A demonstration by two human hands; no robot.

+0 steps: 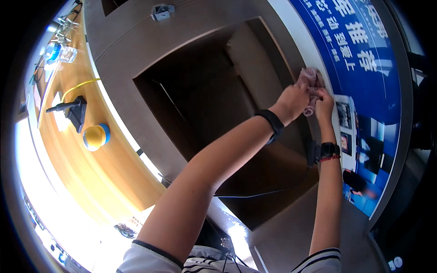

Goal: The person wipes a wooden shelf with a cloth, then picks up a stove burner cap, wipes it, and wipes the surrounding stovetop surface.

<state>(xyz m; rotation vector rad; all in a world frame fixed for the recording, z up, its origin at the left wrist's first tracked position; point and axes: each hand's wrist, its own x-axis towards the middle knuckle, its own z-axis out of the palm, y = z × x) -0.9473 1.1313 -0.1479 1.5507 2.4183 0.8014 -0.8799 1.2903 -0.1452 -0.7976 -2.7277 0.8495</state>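
Both my hands reach up and forward to a pink cloth (pixel 312 78) pressed against a white strip beside a blue printed board (pixel 364 68). My left hand (pixel 293 99) grips the cloth's left part, fingers curled over it. My right hand (pixel 324 102) holds the cloth's lower right end. Each wrist wears a black band; the right one also has a red string. The cloth is bunched, and part of it is hidden under my fingers.
A dark recessed opening (pixel 205 104) in a grey-brown panel lies left of my hands. Further left a wooden surface (pixel 91 177) carries a yellow and blue ball (pixel 95 136), a black stand (pixel 75 111) with a yellow cable, and a clear bottle (pixel 61 52).
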